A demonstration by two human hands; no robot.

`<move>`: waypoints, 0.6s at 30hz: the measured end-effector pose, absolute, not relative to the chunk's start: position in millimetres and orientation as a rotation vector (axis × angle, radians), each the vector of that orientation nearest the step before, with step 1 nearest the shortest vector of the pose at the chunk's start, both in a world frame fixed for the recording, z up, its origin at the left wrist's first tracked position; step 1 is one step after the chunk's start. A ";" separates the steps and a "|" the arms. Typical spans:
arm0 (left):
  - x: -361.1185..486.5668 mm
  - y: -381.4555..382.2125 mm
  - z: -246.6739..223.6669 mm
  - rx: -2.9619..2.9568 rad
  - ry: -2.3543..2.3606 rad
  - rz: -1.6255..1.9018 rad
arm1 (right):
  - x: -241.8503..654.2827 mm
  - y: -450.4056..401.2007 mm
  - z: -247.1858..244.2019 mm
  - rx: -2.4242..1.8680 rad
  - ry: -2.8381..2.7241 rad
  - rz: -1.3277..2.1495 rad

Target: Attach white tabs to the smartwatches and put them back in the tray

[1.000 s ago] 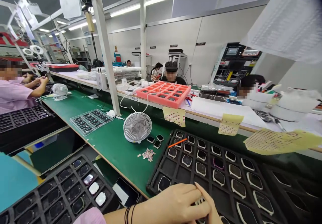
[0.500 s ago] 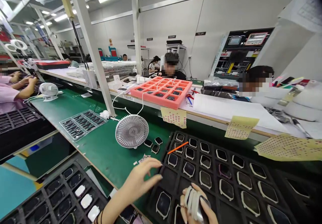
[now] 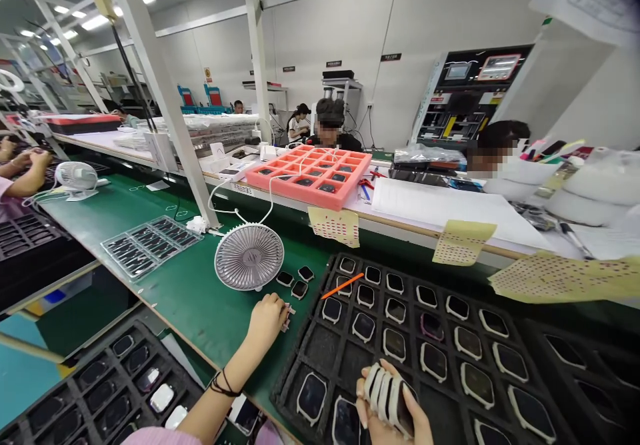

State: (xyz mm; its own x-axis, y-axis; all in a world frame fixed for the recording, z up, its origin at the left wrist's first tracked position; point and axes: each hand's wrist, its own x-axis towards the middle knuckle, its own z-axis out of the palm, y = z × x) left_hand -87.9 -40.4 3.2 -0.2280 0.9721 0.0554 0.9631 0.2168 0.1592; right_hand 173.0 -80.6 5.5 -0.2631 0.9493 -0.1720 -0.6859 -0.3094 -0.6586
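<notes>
Room: pale wall (image 3: 320, 25), white posts, people seated beyond a raised shelf (image 3: 400, 228). On the shelf: one coral tray (image 3: 345, 198), paper; yellow sheets (image 3: 463, 244) hang from its edge.

Surface: one green bench (image 3: 195, 292), its near edge running diagonally from upper left to lower middle.

Principal item: one stack of watches (image 3: 387, 395), rounded-square, pale rims side by side, a dark face outermost at right; the stack leans, held above the near part of the black tray (image 3: 299, 350).

Right hand (image 3: 387, 432): clamped on the stack, fingers and thumb along its two sides.

Left hand (image 3: 269, 318): well apart from the right, fingers bent down at small pinkish slips (image 3: 287, 325); whether they pinch one, cannot tell. Dark bands (image 3: 223, 385) at the wrist.

Black tray: gridded, raised rim; dark-faced watches in most compartments, black floor showing in several near the right hand. Orange stick (image 3: 343, 286) slanting over its far left corner.

Clearances: slips between left hand and tray's left rim; three loose watches (image 3: 305, 273) and one round fan (image 3: 249, 257) just beyond the left hand; green surface extending left of it to a clear tray (image 3: 153, 245).
</notes>
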 end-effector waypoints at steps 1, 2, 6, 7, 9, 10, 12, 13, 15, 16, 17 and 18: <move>-89.2 -39.5 4.5 1.924 2.399 0.248 | 172.7 -81.3 5.8 -0.682 -0.535 1.803; -90.1 -39.2 6.6 1.932 2.393 0.257 | 172.1 -82.1 6.4 -0.699 -0.509 1.798; -82.0 -47.4 29.3 1.976 2.365 0.426 | 167.8 -85.5 14.2 -0.723 -0.467 1.744; -75.1 -52.4 38.3 1.984 2.332 0.541 | 166.1 -86.2 18.1 -0.716 -0.460 1.723; -54.9 -64.7 57.3 1.889 2.020 1.120 | 161.8 -87.7 28.3 -0.696 -0.450 1.679; -42.4 -71.0 65.8 1.800 1.822 1.256 | 159.5 -88.5 34.1 -0.688 -0.453 1.658; -16.3 -81.2 77.6 1.659 1.498 1.323 | 154.9 -90.9 45.3 -0.678 -0.481 1.620; -4.2 -84.4 80.4 1.592 1.407 1.325 | 153.0 -92.4 49.9 -0.675 -0.503 1.601; 15.2 -86.9 80.7 1.494 1.306 1.322 | 150.2 -95.8 55.6 -0.668 -0.548 1.560; 21.8 -86.7 79.3 1.456 1.287 1.325 | 149.4 -97.6 56.6 -0.666 -0.565 1.539; 26.5 -86.0 77.7 1.428 1.277 1.328 | 149.0 -99.3 56.6 -0.666 -0.578 1.518; 29.5 -85.2 76.3 1.409 1.273 1.326 | 148.8 -100.9 55.7 -0.668 -0.587 1.496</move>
